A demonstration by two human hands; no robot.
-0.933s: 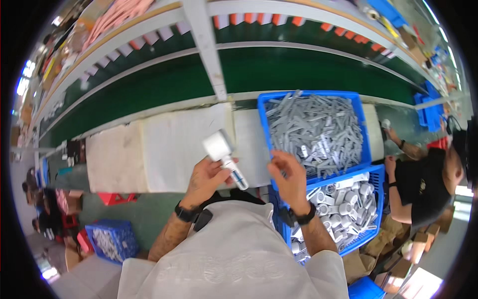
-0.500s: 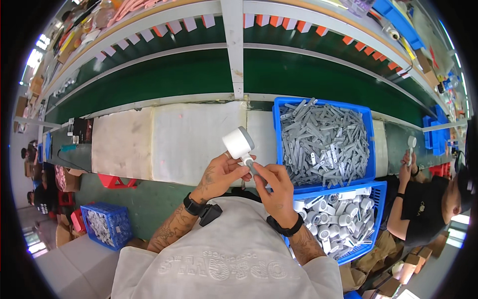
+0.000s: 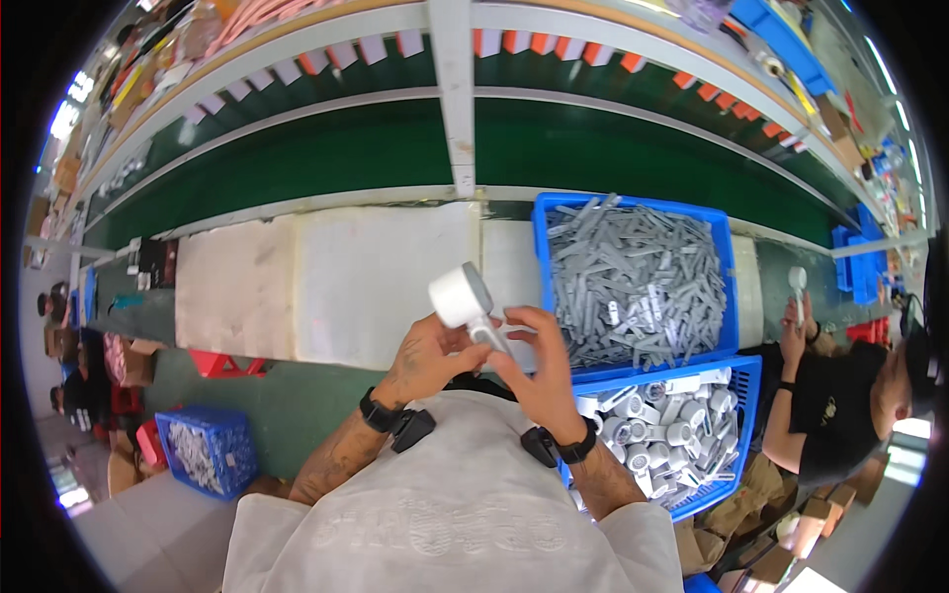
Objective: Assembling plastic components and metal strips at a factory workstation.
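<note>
A white handheld device with a round, drum-shaped head and a slim handle, much like a handheld fan (image 3: 460, 296), is held over the near edge of the bench. Its head tilts up to the left, with a grey band round the rim. My left hand (image 3: 430, 358) is closed around it just below the head. My right hand (image 3: 542, 371) is beside the handle, thumb against its lower end, index finger raised and apart from the others. Close on the right stands a blue crate of grey strips (image 3: 733, 287); a second blue crate with white round-headed devices (image 3: 753, 415) adjoins it, nearer me.
Pale sheets (image 3: 386, 282) cover the bench to the left. A metal post (image 3: 455, 99) and shelf rails rise behind it. A blue basket (image 3: 232, 450) and a red stool (image 3: 222, 364) stand at left. On the right, a co-worker (image 3: 830, 395) holds a similar white device.
The right hand's index finger has lifted off the handle and spread away, leaving the thumb against it. The device has shifted slightly left and down in view.
</note>
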